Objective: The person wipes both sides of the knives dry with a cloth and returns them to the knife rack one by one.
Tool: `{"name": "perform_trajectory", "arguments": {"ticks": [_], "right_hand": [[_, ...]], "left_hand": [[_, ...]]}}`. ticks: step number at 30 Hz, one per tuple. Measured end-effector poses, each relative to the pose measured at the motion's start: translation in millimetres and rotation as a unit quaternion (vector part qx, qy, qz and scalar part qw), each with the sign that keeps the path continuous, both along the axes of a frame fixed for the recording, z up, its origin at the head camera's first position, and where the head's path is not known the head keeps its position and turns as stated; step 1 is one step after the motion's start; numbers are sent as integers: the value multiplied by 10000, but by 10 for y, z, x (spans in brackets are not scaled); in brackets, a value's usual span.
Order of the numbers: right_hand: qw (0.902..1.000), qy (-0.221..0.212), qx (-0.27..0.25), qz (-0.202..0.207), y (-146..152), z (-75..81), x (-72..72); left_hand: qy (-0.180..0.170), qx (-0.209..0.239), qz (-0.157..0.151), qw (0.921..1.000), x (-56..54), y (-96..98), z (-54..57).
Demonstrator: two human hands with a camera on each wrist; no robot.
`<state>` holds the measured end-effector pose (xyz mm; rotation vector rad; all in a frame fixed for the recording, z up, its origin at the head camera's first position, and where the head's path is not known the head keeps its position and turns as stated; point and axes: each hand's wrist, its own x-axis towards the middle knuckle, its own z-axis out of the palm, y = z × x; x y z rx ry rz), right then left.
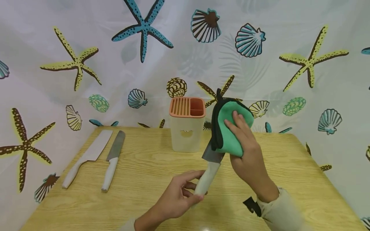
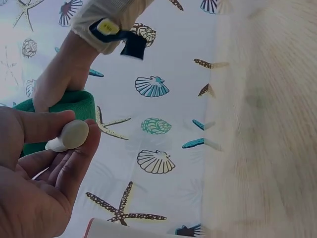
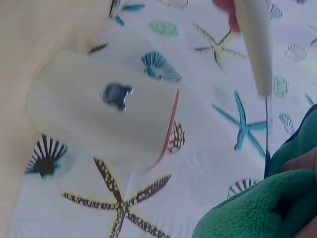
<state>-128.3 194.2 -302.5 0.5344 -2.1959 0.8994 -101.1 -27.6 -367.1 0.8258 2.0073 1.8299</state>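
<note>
My left hand (image 1: 176, 196) grips the pale handle of a knife (image 1: 208, 176), which is held up over the table with its blade pointing up and away. In the left wrist view the thumb and fingers pinch the handle's butt end. My right hand (image 1: 249, 155) holds a green cloth (image 1: 231, 141) with a dark edge, folded around the blade. Only a short strip of blade shows below the cloth in the head view; the rest is hidden. In the right wrist view the blade appears edge-on as it enters the green cloth (image 3: 242, 206).
A white knife block (image 1: 186, 134) with an orange slotted top stands at the back of the wooden table (image 1: 144, 166). At the left lie a cleaver (image 1: 95, 144) and a smaller knife (image 1: 115, 149), blades pointing away. A shell-and-starfish curtain (image 1: 185, 57) hangs behind.
</note>
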Motion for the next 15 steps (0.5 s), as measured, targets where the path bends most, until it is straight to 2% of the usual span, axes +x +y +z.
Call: {"name": "perform_trajectory", "arguments": {"ticks": [4,7,11,15], "right_hand": [[9999,-132,41,-84,99,32,-61],[9984,-232,521,53,98,-14,-20],[9911,-454,1132,527,70,-64,97],[9760,-949,1572,1169,83,-48,214]], "left_hand": [[-47,66,-85,9999,5,3,-29],[-171,230,-115,9995,-12,-2,-41],[-380,390,-38,9985,-61,-15,-26],[-526,392,172,9977,-117,-23,0]]}}
